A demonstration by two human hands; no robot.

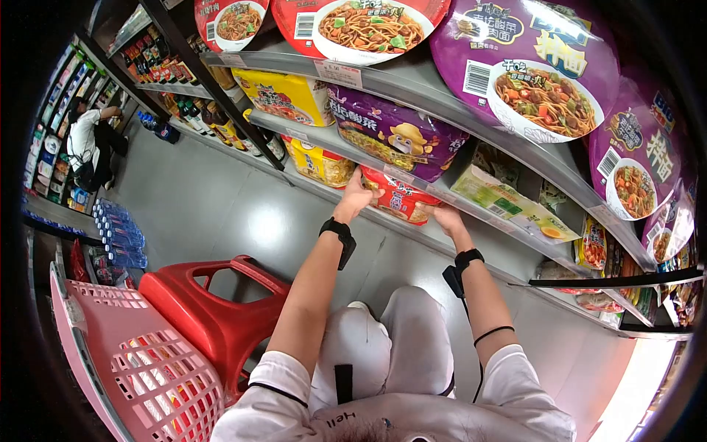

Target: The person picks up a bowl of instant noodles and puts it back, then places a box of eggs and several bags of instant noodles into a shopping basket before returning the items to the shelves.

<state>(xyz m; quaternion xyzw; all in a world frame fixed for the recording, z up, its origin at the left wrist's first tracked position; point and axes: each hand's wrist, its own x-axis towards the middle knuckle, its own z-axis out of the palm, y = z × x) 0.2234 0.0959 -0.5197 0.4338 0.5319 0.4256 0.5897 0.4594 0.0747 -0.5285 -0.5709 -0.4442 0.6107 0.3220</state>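
A red instant noodle pack [395,197] sits at the front of the low shelf, between my two hands. My left hand [356,197] closes on its left end, thumb across the front. At its right end, my right hand [446,219] grips the pack; some of its fingers are hidden. Left of the pack is a yellow noodle pack [318,163] on the same shelf. Directly above, a purple noodle pack [403,138] rests on the middle shelf, with another yellow pack [283,97] to its left and a pale green carton [508,202] to the right.
Large purple noodle bowls [526,66] and red bowls [361,29] line the top shelf, its edge jutting over my hands. A red plastic stool [184,306] and a pink basket [92,339] holding red packs stand left. Bottled water [120,234] and a crouching person [87,144] are farther off.
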